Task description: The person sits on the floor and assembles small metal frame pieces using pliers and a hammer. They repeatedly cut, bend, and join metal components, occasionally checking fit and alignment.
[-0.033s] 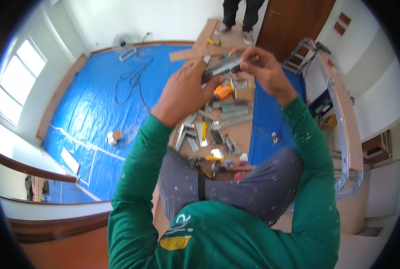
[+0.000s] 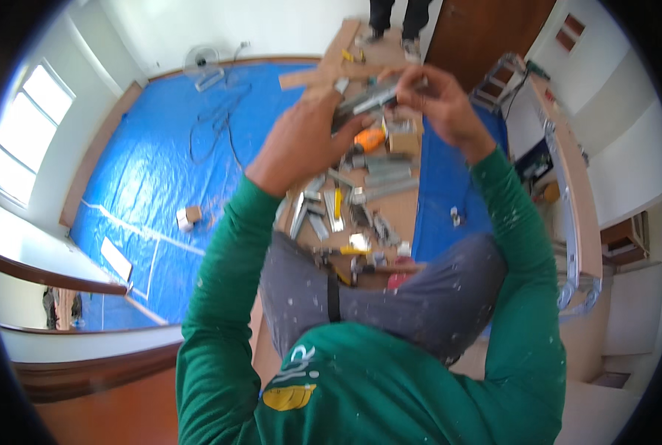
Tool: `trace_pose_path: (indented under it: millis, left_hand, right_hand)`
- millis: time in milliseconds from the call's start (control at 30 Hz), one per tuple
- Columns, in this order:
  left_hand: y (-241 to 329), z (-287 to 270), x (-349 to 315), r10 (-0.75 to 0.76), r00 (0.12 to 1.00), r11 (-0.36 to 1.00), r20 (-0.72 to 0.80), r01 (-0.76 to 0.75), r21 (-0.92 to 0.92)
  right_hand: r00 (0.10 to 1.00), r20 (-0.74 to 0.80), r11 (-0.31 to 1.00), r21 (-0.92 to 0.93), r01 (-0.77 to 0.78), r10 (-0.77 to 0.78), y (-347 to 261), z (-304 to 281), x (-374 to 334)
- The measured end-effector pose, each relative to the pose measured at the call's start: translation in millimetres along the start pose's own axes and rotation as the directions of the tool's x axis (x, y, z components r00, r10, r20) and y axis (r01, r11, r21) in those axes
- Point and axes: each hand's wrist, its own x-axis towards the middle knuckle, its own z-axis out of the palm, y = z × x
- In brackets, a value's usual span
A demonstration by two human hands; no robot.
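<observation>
A grey metal channel piece is held up in front of me above the plank. My left hand is closed round its left part, with the thumb along the near side. At the right end, the bent fingers of my right hand pinch the same piece; their tips are partly hidden. Below lie several cut metal channel pieces, an orange tool whose kind I cannot make out, and a small cardboard box. Closer to my knees are a yellow-handled tool and a hammer.
Blue plastic sheeting covers the floor on both sides. A fan and a black cable are at the back left. Another person's legs stand at the plank's far end. To the right runs a raised plank on a metal ladder frame.
My right hand has shifted slightly up and to the right at the end of the channel piece. My left hand keeps its hold; the view has tilted a little.
</observation>
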Motion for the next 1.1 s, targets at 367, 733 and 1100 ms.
trace_pose_path:
  millis: [367,733,1100]
  left_hand:
    - [-77,39,-143,-0.528,0.702,0.736,0.478,0.659,-0.155]
    - [-94,82,-231,-0.739,0.366,0.378,0.565,0.92,-0.102]
    - [-92,118,-218,-0.69,0.326,0.281,0.646,0.943,-0.177]
  right_hand:
    - [0.807,0.126,0.812,-0.203,-0.548,0.576,190,-42,-186]
    - [0.681,0.119,0.463,-0.815,-0.349,0.723,250,112,-330]
    - [0.664,0.121,0.446,-0.825,-0.347,0.738,266,116,-331]
